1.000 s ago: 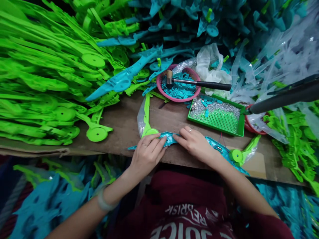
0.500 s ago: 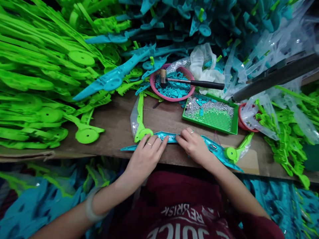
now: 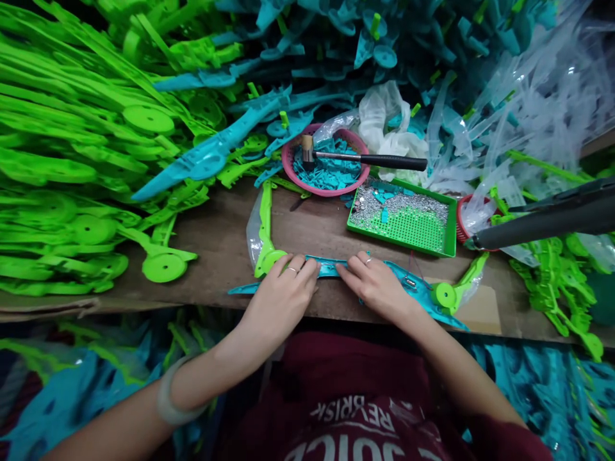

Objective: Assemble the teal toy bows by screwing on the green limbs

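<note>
Both your left hand (image 3: 282, 291) and right hand (image 3: 377, 286) have fingers (image 3: 312, 267) grasping the blue plastic piece (image 3: 328, 267) on the surface (image 3: 307, 224), where even, gentle pressure should suit it best.

Hammer (image 3: 368, 159) lies across pink basket (image 3: 288, 163) of small blue pieces (image 3: 334, 174). Adjacent: green tray (image 3: 408, 225) with small silvery parts (image 3: 423, 206). Loose green parts (image 3: 57, 168) heaped at left.
</note>
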`<state>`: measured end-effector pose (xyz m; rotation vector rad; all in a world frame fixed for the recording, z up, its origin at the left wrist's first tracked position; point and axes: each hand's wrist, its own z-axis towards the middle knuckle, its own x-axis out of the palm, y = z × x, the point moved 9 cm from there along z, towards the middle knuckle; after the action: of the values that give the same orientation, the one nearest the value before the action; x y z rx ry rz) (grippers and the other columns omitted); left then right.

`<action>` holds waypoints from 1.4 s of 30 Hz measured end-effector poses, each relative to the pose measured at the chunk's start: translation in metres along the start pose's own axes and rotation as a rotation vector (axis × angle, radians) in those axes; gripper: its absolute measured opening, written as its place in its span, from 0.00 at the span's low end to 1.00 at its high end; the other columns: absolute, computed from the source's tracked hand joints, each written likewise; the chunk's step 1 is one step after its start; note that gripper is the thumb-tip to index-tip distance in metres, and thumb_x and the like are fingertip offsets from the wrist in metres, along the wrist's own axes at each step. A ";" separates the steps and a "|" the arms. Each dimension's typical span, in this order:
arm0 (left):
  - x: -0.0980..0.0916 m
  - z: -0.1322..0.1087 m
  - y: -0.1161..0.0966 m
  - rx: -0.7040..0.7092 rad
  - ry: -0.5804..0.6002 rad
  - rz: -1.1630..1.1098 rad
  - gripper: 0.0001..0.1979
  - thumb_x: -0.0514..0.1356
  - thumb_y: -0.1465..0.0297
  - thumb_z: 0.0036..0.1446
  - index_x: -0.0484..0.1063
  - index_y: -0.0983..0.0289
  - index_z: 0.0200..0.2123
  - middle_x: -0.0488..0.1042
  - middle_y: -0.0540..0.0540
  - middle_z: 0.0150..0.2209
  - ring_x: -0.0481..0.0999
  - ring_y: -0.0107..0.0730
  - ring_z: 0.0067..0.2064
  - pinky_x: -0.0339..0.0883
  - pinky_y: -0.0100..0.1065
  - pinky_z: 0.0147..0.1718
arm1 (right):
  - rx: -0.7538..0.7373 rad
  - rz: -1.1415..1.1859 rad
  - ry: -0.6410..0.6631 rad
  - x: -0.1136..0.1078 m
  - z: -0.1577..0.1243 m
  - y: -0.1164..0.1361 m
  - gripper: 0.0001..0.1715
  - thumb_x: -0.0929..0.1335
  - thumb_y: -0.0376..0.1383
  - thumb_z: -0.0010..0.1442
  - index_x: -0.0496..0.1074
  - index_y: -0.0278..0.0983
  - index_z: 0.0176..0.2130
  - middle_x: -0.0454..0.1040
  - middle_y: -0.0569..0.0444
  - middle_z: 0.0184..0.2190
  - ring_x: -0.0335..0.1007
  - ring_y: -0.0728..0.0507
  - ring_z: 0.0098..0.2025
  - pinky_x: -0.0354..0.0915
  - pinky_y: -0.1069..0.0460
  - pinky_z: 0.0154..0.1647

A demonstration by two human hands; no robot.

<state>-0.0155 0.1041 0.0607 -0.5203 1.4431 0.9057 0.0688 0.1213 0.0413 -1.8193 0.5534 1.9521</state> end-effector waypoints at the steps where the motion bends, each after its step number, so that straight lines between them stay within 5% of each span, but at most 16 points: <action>1: 0.001 0.000 0.000 0.003 0.001 -0.009 0.10 0.59 0.77 0.61 0.77 0.71 0.43 0.74 0.60 0.39 0.71 0.48 0.44 0.65 0.45 0.47 | 0.024 0.008 0.016 0.002 0.001 -0.001 0.19 0.56 0.31 0.72 0.71 0.32 0.53 0.69 0.45 0.37 0.61 0.40 0.41 0.61 0.47 0.34; 7: 0.003 0.001 0.000 0.134 -0.056 -0.091 0.11 0.56 0.78 0.63 0.76 0.72 0.45 0.75 0.61 0.47 0.71 0.45 0.47 0.65 0.43 0.46 | 0.222 0.088 0.076 0.004 0.004 -0.012 0.17 0.59 0.32 0.71 0.74 0.38 0.51 0.68 0.46 0.39 0.60 0.38 0.45 0.57 0.46 0.38; 15: 0.010 0.011 0.021 0.142 -0.068 -0.337 0.11 0.58 0.67 0.66 0.74 0.65 0.47 0.73 0.57 0.37 0.72 0.41 0.40 0.67 0.41 0.42 | 0.236 0.140 0.077 -0.006 0.004 -0.011 0.17 0.61 0.30 0.68 0.74 0.37 0.52 0.69 0.43 0.46 0.59 0.37 0.49 0.60 0.44 0.45; 20: 0.001 0.019 0.011 0.212 -0.069 -0.213 0.11 0.57 0.71 0.64 0.73 0.65 0.48 0.73 0.56 0.36 0.73 0.43 0.39 0.66 0.44 0.44 | 0.255 0.403 -0.159 -0.044 -0.026 -0.058 0.13 0.61 0.31 0.68 0.73 0.37 0.48 0.70 0.44 0.48 0.62 0.39 0.49 0.62 0.43 0.50; 23: -0.006 0.024 -0.005 0.220 -0.039 -0.112 0.10 0.57 0.74 0.61 0.74 0.64 0.45 0.74 0.59 0.38 0.74 0.46 0.41 0.66 0.46 0.46 | 0.294 0.413 -0.153 -0.055 -0.045 -0.081 0.10 0.63 0.33 0.68 0.72 0.36 0.46 0.72 0.46 0.43 0.63 0.40 0.46 0.62 0.44 0.48; 28: -0.013 0.029 -0.040 0.208 -0.067 -0.209 0.15 0.57 0.78 0.57 0.75 0.69 0.48 0.76 0.63 0.48 0.74 0.48 0.47 0.66 0.46 0.49 | 0.173 0.272 -0.001 -0.041 -0.043 -0.067 0.12 0.64 0.33 0.66 0.72 0.34 0.49 0.72 0.46 0.42 0.61 0.40 0.44 0.59 0.47 0.42; 32: -0.011 0.028 -0.050 0.176 -0.160 -0.297 0.15 0.56 0.77 0.60 0.75 0.72 0.49 0.77 0.63 0.46 0.74 0.46 0.47 0.68 0.45 0.49 | 0.039 0.137 -0.012 -0.027 -0.038 -0.055 0.10 0.62 0.33 0.70 0.73 0.35 0.39 0.72 0.48 0.38 0.59 0.42 0.41 0.57 0.49 0.39; 42: -0.015 0.030 -0.043 0.160 -0.226 -0.403 0.14 0.55 0.77 0.63 0.76 0.67 0.48 0.79 0.59 0.40 0.76 0.41 0.43 0.70 0.44 0.48 | 0.251 0.114 -0.084 -0.021 -0.046 -0.070 0.17 0.59 0.32 0.71 0.70 0.35 0.32 0.68 0.49 0.31 0.57 0.41 0.38 0.58 0.48 0.37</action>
<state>0.0381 0.0992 0.0695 -0.5452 1.1394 0.5048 0.1465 0.1537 0.0585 -1.5755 0.8490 1.9221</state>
